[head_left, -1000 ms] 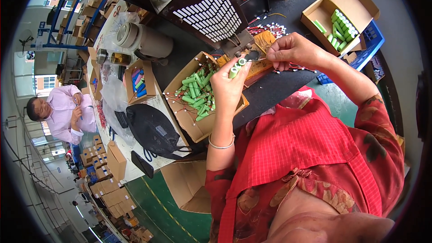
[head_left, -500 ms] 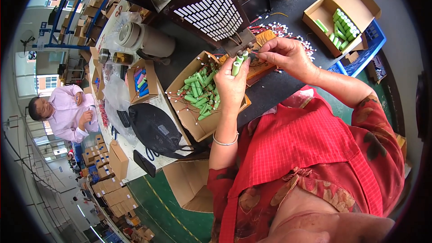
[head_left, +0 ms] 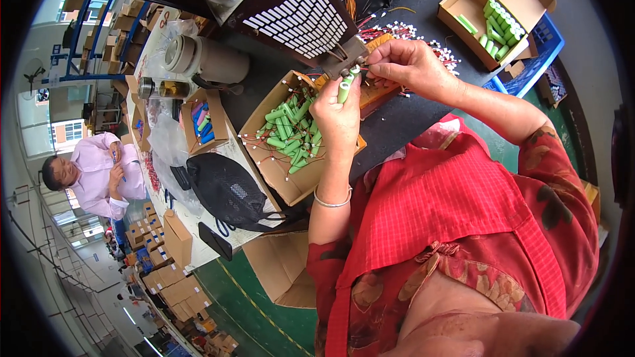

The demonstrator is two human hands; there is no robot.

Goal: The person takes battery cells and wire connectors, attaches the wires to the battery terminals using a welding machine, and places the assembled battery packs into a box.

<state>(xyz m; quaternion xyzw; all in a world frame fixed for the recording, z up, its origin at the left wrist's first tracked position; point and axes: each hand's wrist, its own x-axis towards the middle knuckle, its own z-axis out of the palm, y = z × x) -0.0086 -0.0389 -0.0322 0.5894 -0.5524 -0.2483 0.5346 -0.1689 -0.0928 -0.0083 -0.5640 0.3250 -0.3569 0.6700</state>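
My left hand (head_left: 336, 116) grips green cylindrical battery cells (head_left: 344, 90) and holds their ends up at the metal electrodes (head_left: 345, 73) of a spot welder (head_left: 301, 16) with a slotted dark panel. Thumb and fingers of my right hand (head_left: 420, 71) are pinched together just right of the cells, on a thin red wire lead (head_left: 366, 70). Exactly where the wire meets the cell is too small to make out. Beside my left wrist, an open cardboard box (head_left: 301, 193) holds a pile of green cells with wires attached.
Behind my right hand lie many white-plugged wire leads (head_left: 443, 56). Far right, a cardboard box of green cells (head_left: 501, 30) rests by a blue crate (head_left: 546, 49). To the left are a grey flask (head_left: 215, 59), black mesh bag (head_left: 228, 188), phone (head_left: 215, 240) and a seated person (head_left: 106, 168).
Both hands stay at the electrodes with the cells and wire. Thin orange streaks now show across the black box behind the welder. The view has shifted slightly; the seated person's hands have risen.
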